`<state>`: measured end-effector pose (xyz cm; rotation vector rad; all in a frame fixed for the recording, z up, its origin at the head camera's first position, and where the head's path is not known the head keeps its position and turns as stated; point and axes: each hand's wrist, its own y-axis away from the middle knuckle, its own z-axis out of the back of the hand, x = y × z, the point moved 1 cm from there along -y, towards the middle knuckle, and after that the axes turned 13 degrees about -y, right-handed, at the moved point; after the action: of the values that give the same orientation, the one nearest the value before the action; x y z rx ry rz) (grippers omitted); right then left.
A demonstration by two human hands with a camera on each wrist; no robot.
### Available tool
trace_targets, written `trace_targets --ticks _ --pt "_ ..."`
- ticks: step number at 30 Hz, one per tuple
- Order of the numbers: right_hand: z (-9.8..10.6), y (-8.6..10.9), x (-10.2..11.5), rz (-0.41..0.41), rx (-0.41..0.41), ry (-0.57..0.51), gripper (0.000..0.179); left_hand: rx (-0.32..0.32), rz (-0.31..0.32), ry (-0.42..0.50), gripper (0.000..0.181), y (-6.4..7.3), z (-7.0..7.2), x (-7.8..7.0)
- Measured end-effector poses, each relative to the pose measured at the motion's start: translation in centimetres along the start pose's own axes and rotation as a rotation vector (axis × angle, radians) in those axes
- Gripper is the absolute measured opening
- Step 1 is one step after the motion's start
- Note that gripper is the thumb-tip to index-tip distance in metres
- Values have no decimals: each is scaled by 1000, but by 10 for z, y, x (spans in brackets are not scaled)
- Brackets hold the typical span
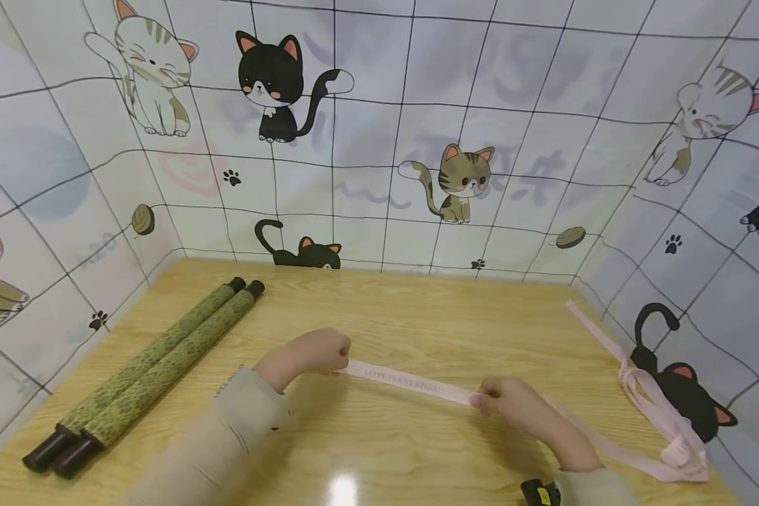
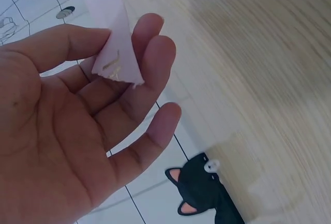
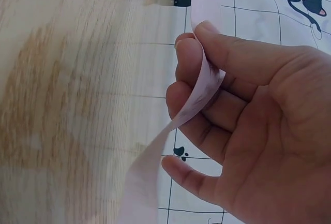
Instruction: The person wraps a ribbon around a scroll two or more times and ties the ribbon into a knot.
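A pale pink ribbon (image 1: pixel 405 379) with printed lettering stretches above the table between both hands. My left hand (image 1: pixel 316 351) pinches it close to its cut end; in the left wrist view that frayed end of the ribbon (image 2: pixel 118 61) shows between thumb and fingers. My right hand (image 1: pixel 521 407) pinches the ribbon farther along. In the right wrist view the ribbon (image 3: pixel 196 97) runs across the curled fingers and hangs down past the palm. From there it trails to a loose heap of ribbon (image 1: pixel 677 443) at the table's right edge.
Two rolls in green patterned covering (image 1: pixel 171 358) with dark ends lie side by side at the left of the wooden table (image 1: pixel 379 309). Cat-printed cloth walls (image 1: pixel 367 133) enclose the back and both sides.
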<state>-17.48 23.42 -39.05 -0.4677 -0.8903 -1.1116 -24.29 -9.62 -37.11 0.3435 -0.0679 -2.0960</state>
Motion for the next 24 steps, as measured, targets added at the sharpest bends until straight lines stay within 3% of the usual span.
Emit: trace_targets --ticks 9,17,24 --pt "5 1 0 -38 -14 28 24 -10 78 -5 20 38 4 50" --pt "12 8 -7 -74 -32 43 22 81 141 93 17 74 12 94" --pt "25 17 -10 -97 -34 56 25 73 219 89 16 107 17 131"
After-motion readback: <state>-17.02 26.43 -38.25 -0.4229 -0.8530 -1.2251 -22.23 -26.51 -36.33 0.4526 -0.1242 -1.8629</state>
